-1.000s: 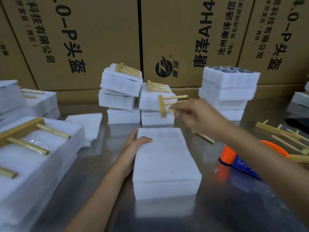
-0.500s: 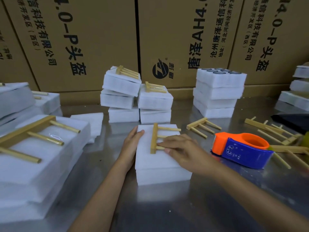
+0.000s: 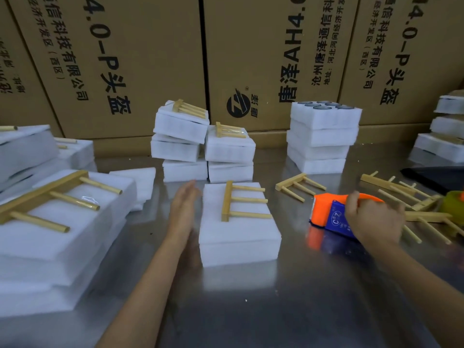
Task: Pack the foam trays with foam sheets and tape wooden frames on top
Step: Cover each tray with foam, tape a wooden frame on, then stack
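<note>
A white foam tray covered with a foam sheet lies in the middle of the steel table. A wooden frame with three pegs lies loose on its top. My left hand stands flat against the tray's left side, fingers straight. To the right, my right hand grips the orange and blue tape dispenser, which rests on the table.
Packed foam trays with taped frames are stacked at the left and at the back centre. A stack of open trays stands back right. Loose wooden frames lie right of the tray. Cardboard boxes wall the back.
My right hand set the wooden frame on the tray, let it go and moved right to take hold of the tape dispenser. My left hand stayed at the tray's left side.
</note>
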The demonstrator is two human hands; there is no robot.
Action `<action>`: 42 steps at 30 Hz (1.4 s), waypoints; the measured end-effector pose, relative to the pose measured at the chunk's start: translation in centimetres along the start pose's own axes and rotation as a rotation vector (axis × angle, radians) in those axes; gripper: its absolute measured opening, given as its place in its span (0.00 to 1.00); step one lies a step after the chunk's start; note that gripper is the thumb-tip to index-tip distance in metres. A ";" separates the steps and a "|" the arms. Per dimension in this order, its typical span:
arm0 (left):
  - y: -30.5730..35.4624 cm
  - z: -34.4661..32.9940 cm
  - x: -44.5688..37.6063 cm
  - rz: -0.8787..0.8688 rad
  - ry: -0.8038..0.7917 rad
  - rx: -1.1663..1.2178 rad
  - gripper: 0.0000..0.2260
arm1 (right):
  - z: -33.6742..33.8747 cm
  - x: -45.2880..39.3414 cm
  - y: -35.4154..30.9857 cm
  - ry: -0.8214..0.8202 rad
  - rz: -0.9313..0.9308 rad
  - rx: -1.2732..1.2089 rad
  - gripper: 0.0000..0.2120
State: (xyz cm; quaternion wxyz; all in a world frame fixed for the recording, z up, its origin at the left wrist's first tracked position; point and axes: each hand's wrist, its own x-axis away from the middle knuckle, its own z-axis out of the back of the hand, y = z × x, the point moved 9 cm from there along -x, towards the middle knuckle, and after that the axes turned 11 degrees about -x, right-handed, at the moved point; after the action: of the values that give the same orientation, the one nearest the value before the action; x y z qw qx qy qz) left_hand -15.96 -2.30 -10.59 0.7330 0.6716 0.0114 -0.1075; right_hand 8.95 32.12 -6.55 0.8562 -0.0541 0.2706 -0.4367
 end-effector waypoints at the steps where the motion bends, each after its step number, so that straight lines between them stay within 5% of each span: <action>1: 1.9 0.3 0.1 -0.117 0.023 -0.113 0.07 | 0.1 0.1 -0.2 -0.008 0.008 0.037 0.24; 3: 4.8 -1.1 0.6 -0.217 -0.046 -0.340 0.03 | -0.2 0.0 -0.3 -0.008 0.044 0.080 0.22; 6: 5.9 -5.0 1.4 -0.150 -0.247 -0.902 0.15 | -0.4 -0.3 -0.1 0.019 0.107 0.037 0.21; 8: 6.1 -6.4 1.9 -0.113 -0.337 -1.142 0.14 | -0.1 -0.4 -0.2 0.054 0.128 0.000 0.22; 15: 7.3 -5.4 2.4 -0.130 -0.227 -1.052 0.11 | 0.9 -0.6 0.1 0.066 0.133 0.064 0.18; 18: 6.7 -4.5 2.8 -0.090 -0.246 -1.122 0.09 | 2.9 -1.5 0.4 0.208 0.072 -0.243 0.26; 20: 9.0 -4.2 3.3 -0.256 -0.084 -1.163 0.07 | 4.9 -1.4 -0.9 0.303 0.143 -0.479 0.30; 22: 12.4 -4.6 4.9 -0.443 0.038 -0.910 0.06 | 7.0 -1.0 -3.1 0.350 0.252 -0.583 0.28; 26: 13.8 -11.0 8.3 -0.139 -0.584 -0.202 0.12 | 10.4 0.8 -7.9 0.380 0.443 -0.712 0.25; 29: 14.3 -11.6 9.9 -0.017 -0.745 0.085 0.18 | 11.2 1.5 -10.0 0.349 0.511 -0.746 0.25; 37: 13.9 -8.7 10.6 -0.037 -0.799 -0.012 0.18 | 11.1 3.0 -11.3 0.264 0.559 -0.774 0.18; 42: 13.6 -7.6 10.4 0.022 -0.722 -0.002 0.12 | 11.3 3.6 -11.9 0.220 0.572 -0.789 0.23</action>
State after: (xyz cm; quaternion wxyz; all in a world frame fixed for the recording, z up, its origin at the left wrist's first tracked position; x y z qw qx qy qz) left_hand -2.49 4.72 0.40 0.6916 0.5897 -0.2551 -0.3299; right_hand 7.90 20.41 5.41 0.8224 -0.2510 0.5079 -0.0518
